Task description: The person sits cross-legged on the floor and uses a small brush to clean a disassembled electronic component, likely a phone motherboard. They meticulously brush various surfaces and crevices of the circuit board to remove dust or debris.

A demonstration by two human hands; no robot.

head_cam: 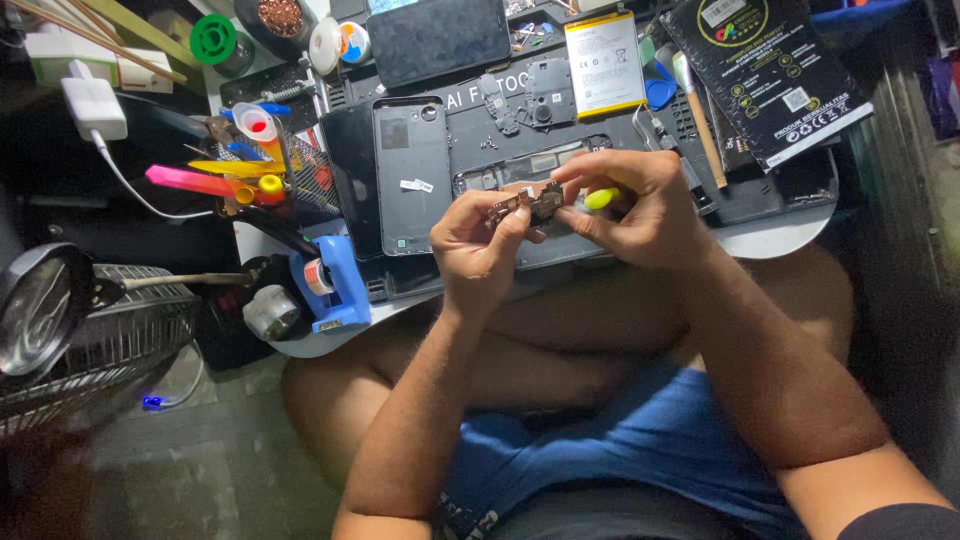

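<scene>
My left hand [478, 248] pinches a small brown circuit board [526, 202] between thumb and fingers, just above the front of a dark work mat [470, 110]. My right hand [640, 208] grips the board's right end and also holds a tool with a yellow-green handle [601, 198]. Under the hands lies an opened phone frame [520, 165]. A grey phone back cover [411, 175] lies flat to the left of the hands.
A white phone battery [604, 50], a black screen panel [438, 38] and black foil packets [770, 70] lie at the mat's far side. A rack of pink and yellow tools [225, 180], a blue tape dispenser [335, 285], a white charger [93, 106] and a magnifier [40, 305] are left.
</scene>
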